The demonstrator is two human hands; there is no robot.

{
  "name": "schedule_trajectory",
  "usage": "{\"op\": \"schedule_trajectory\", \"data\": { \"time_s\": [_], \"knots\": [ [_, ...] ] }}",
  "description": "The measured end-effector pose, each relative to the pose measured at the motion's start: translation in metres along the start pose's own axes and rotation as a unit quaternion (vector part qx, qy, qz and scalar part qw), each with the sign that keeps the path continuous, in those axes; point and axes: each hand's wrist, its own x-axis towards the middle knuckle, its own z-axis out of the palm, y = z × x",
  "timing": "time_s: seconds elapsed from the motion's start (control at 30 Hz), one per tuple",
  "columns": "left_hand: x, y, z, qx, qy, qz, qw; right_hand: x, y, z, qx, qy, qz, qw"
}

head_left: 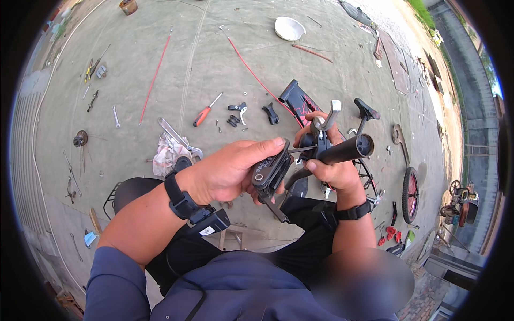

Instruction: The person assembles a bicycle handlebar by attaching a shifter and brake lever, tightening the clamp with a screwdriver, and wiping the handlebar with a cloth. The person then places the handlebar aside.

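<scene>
My left hand [230, 168] is closed round a black folding multi-tool [270, 174], its thumb along the top. One thin key of the tool reaches right toward a brake lever [322, 131] clamped on a black handlebar [342, 151]; whether its tip sits in the clamp bolt I cannot tell. Gripping that handlebar by the lever is my right hand [337, 174], thumb below and fingers behind. The bar's open round end points right. Under my hands lies a black and pink bicycle frame [300, 99], partly hidden by them.
On the green ground sheet ahead lie a red screwdriver [202, 113], another brake lever [242, 109] and small parts. A large wrench [176, 134] rests on a rag [166, 155] to the left. A saddle [367, 109] and a wheel [410, 195] are at right, a white bowl [289, 29] farther off.
</scene>
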Motion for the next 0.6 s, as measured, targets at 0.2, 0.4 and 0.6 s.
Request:
{"op": "schedule_trajectory", "data": {
  "time_s": [0.2,0.4,0.6],
  "knots": [
    [0.0003,0.0010,-0.0014,-0.007,0.024,-0.007,1.000,0.0001,-0.0008,0.0028,-0.016,0.005,-0.021,1.000],
    [0.0019,0.0042,-0.0020,-0.038,0.002,0.000,0.999,-0.0005,0.0013,0.0062,-0.017,0.036,-0.014,0.999],
    [0.0020,0.0028,-0.0085,-0.017,0.018,-0.001,1.000,0.0017,-0.0015,0.0028,-0.013,0.052,-0.018,0.998]
  ]
}}
